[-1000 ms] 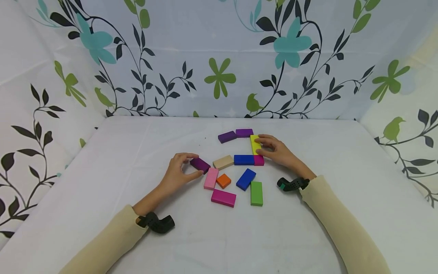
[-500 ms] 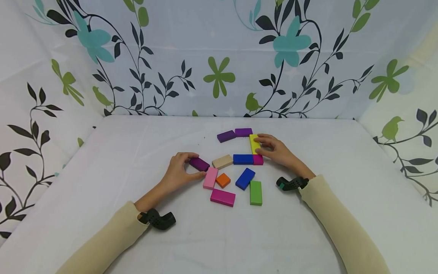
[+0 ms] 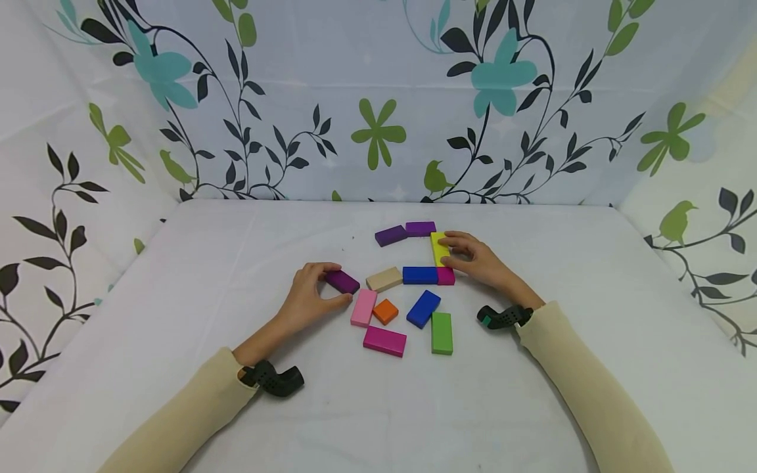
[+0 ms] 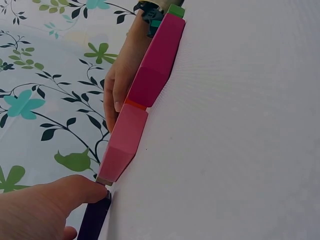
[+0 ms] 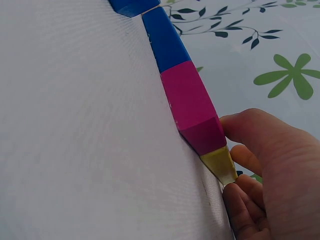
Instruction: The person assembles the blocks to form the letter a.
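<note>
My left-wrist feed crops the dark purple block [image 3: 343, 282] that the left hand [image 3: 304, 295] pinches. The right hand [image 3: 480, 264], fingers clamped on the yellow block [image 3: 438, 251], partly hides it.

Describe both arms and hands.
The left sleeve and right sleeve are plain beige. The left wrist device and right wrist device are black and curved; the right one shows a green patch. The left hand and right hand wear no gloves.

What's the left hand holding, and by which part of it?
A purple block: the left hand has fingers at its left end, thumb near its right end.
</note>
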Available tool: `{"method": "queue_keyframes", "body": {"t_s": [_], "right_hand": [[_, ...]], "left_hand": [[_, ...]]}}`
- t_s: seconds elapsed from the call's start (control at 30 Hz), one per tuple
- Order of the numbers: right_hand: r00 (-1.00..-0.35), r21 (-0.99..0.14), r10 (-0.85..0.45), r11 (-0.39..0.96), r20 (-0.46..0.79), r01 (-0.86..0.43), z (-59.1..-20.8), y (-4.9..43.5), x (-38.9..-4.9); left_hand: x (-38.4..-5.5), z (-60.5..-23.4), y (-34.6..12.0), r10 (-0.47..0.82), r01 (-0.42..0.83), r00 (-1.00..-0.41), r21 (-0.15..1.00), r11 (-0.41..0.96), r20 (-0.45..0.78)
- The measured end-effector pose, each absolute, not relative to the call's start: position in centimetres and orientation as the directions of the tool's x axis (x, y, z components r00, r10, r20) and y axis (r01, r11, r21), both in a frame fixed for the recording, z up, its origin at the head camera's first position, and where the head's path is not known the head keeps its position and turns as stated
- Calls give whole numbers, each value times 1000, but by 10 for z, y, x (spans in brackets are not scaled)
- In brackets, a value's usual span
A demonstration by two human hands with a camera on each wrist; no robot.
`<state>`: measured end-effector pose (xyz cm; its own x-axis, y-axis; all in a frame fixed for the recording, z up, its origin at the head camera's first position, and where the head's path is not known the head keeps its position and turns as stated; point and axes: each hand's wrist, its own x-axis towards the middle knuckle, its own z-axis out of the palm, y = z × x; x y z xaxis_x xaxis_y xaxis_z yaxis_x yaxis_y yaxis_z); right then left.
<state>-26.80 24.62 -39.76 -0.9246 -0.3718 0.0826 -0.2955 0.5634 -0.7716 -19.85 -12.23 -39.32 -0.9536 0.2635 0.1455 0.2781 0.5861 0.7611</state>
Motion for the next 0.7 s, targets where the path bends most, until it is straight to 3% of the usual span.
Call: {"method": "queue_keyframes", "body": {"t_s": [0.7], "right_hand": [[-922, -773, -376, 556, 95, -306, -397, 247, -267]], "left_hand": [[-198, -391, -121, 239, 266, -959, 779, 568, 153]]}}
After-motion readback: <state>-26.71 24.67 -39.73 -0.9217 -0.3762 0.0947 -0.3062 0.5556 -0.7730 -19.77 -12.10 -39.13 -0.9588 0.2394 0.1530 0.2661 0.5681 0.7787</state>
